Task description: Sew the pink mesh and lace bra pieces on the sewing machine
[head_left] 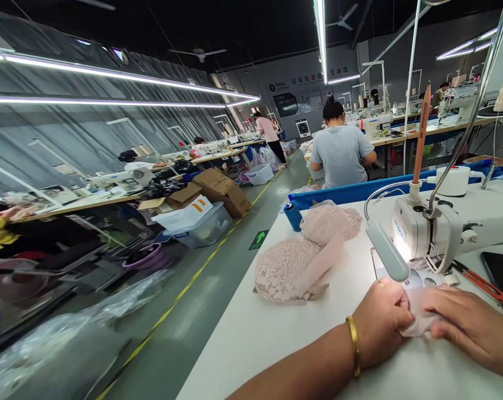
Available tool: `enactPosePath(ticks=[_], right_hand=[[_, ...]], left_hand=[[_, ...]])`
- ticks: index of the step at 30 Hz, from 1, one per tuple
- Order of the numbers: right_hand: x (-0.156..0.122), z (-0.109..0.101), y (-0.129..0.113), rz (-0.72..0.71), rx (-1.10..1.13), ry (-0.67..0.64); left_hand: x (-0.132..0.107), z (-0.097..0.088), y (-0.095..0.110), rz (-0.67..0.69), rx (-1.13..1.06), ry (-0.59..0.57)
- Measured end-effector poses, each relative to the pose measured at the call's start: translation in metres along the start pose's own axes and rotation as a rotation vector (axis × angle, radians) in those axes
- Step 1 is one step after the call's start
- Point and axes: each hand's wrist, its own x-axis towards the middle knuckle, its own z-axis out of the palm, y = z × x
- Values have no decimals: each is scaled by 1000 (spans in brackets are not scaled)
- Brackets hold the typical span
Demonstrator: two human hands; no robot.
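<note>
Standing by the sewer's shoulder, I see a white surface stretching away from the person. On its right side sits a white sewing machine, brightly lit at the needle end. To its left are two pale pink lace bundles, a nearer one and a farther one, mounded and touching. They look soft and light, and the open netting could snag; I would scoop each from beneath.

Smaller than these, the left hand and right hand meet just in front of the machine. Between them is a small piece of sheer pale cloth. The left fingers are pinched together on its left edge; the right fingers are bent over its right side, clamped on it, though the exact grip underneath is hidden. I judge the cloth nearly weightless, limp, perhaps slippery and easily pulled out of shape. It is best held lightly at opposite edges, with the fingertips flat.

Smallest is a gold bracelet on the left wrist.
</note>
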Motion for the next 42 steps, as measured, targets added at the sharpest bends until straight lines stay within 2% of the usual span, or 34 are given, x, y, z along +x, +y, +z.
enactPosePath(ticks=[2,5,9,16,24,27,31,37,38,40,41,42], right_hand=[[-3,-5,-5,-15,-89,-113],[-8,-9,-10,2,-145,-214],[-11,-11,-11,-45,-142,-233],[-7,-14,-17,-30,-168,-296],[-5,-19,-29,-66,-167,-275],[-4,-17,-27,-72,-158,-250],[-2,-13,-20,-151,-120,-196],[-2,-14,-16,-69,-66,-172],[-3,-13,-14,-65,-60,-177],[-6,-9,-8,-86,-58,-149],[-7,-5,-3,-95,-65,-89],[-7,-2,2,-130,-76,26]], left_hand=[[-8,-8,5,62,98,-31],[-14,-20,11,114,138,-96],[-12,-24,14,142,172,-150],[-10,-26,18,232,248,-236],[-12,-29,21,267,269,-240],[-13,-25,17,273,275,-238],[-13,-13,8,297,298,-229],[-10,-6,10,188,273,-184],[-8,-8,14,182,283,-206],[-3,-15,23,156,356,-343],[0,-20,29,124,411,-437],[3,-25,35,59,480,-534]])
